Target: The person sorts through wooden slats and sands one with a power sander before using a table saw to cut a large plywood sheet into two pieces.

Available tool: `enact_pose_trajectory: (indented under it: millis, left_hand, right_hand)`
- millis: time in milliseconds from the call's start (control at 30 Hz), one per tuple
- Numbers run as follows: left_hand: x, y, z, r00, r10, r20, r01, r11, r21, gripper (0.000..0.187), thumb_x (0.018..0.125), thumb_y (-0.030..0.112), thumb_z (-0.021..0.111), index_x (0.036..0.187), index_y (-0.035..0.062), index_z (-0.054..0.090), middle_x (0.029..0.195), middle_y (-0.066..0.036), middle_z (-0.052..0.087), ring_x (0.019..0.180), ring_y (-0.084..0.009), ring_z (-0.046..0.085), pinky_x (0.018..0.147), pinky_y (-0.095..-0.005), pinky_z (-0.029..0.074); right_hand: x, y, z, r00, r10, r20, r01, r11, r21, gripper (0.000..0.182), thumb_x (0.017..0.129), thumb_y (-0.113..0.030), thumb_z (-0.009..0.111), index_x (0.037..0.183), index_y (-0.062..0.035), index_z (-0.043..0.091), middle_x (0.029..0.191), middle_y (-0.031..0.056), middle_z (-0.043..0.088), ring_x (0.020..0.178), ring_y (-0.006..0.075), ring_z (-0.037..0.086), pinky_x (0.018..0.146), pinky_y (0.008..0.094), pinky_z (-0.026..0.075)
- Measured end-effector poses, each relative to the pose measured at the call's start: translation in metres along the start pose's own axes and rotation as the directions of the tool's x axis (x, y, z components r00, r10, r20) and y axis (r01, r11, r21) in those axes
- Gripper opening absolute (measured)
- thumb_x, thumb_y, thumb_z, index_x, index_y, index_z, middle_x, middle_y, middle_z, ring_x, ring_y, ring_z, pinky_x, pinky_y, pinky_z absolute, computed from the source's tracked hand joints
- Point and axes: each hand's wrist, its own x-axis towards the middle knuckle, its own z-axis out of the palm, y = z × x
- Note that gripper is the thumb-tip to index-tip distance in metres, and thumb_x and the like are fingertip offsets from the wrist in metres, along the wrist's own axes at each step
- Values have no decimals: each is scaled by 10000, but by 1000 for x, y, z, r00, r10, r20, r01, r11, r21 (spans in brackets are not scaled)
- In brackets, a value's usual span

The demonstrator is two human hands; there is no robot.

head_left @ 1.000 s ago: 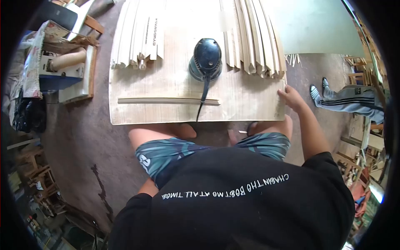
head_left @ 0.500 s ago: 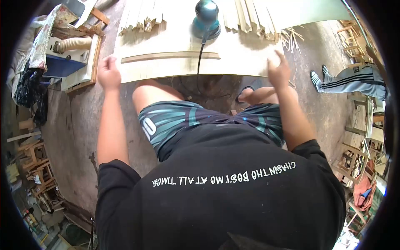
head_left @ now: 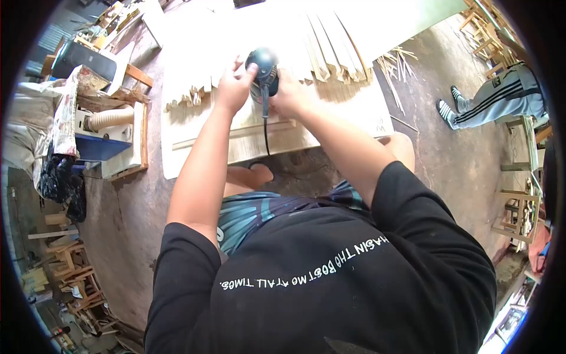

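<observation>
A teal electric sander (head_left: 263, 62) with a dark cord is between my hands over the pale wooden tabletop (head_left: 330, 112). My left hand (head_left: 234, 87) holds its left side, the thumb against the body. My right hand (head_left: 289, 94) is closed round the right side, its fingers partly hidden. Near the front edge lies a long flat wooden strip (head_left: 242, 131), partly covered by my left forearm. Thin wooden strips (head_left: 191, 97) are bunched left of the sander, and larger pale strips (head_left: 336, 59) lie on its right. The sander's underside is hidden.
The black cord (head_left: 267, 138) drops over the table's front edge. Loose thin sticks (head_left: 398, 68) lie on the floor at right, near a person's striped slippers (head_left: 446, 114). A machine with a ribbed hose (head_left: 112, 118) stands at left. Wooden frames (head_left: 519, 212) stand at far right.
Both hands have come from the table's front corners inward to the sander and taken hold of it. The view has shifted, showing more of the table.
</observation>
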Motion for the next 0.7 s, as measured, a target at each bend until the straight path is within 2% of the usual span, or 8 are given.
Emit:
enact_pose_trajectory:
  millis: [33,100,167,233,267,367,567,700]
  left_hand:
    - [8,2,1,992,-51,112,47,998,36,574,955,327,719,1349,-69,582,1200,-225,702,1111,-279,688,954,-361,537]
    - [10,-6,12,999,10,39,-11,999,45,692,943,337,737,1429,-84,480,1348,-260,615,1177,-278,654,989,-358,525]
    - [-10,18,14,997,-1,78,6,998,-70,631,973,277,708,1440,-75,471,1361,-241,610,1207,-261,635,1014,-356,511]
    - [-26,33,3,988,37,152,8,959,-285,585,990,224,686,1447,-67,465,1373,-232,601,1230,-251,620,1035,-354,495]
    - [-38,38,-4,982,54,180,22,918,-395,564,998,197,675,1451,-62,462,1378,-227,597,1241,-246,613,1046,-354,488]
    - [-85,29,-20,974,218,66,-207,967,-147,402,996,151,665,1342,-43,596,1301,-168,667,1221,-207,619,1058,-356,473]
    - [-132,-24,-37,993,37,-113,-13,979,205,275,956,204,697,1199,80,732,1158,-125,745,1118,-263,683,1018,-365,498]
    - [-130,-55,-40,945,317,79,-259,579,773,288,919,303,711,1163,159,766,1184,-70,725,1148,-311,629,1069,-453,427]
  right_hand:
    - [18,7,14,996,28,80,-65,856,513,494,889,-254,746,1299,-17,608,1190,248,679,1067,368,690,931,422,564]
    - [58,35,44,972,-64,226,-229,-49,972,489,901,-292,754,1281,-14,622,1176,215,692,1066,327,699,904,406,577]
    - [55,33,35,985,-166,44,17,352,936,470,844,-286,836,1213,-45,674,1134,131,732,1048,225,710,896,361,578]
    - [52,46,28,904,-386,-187,428,797,425,473,801,-257,878,1192,-63,693,1112,97,748,1037,195,711,910,353,572]
    - [34,34,8,954,-252,-162,292,903,316,509,759,-249,915,1193,-88,704,1090,67,759,1019,168,708,914,352,568]
    - [-3,41,-18,982,-175,-70,151,512,845,535,779,-170,859,1254,-26,656,1147,99,713,1066,221,688,966,378,549]
    - [-72,79,-72,991,-72,110,-109,15,994,682,878,-519,606,1371,-48,581,1338,156,648,1188,324,661,1008,469,542]
    - [-100,83,-74,983,147,109,-94,-108,990,735,905,-616,527,1409,-84,585,1375,140,645,1212,347,651,1032,506,531]
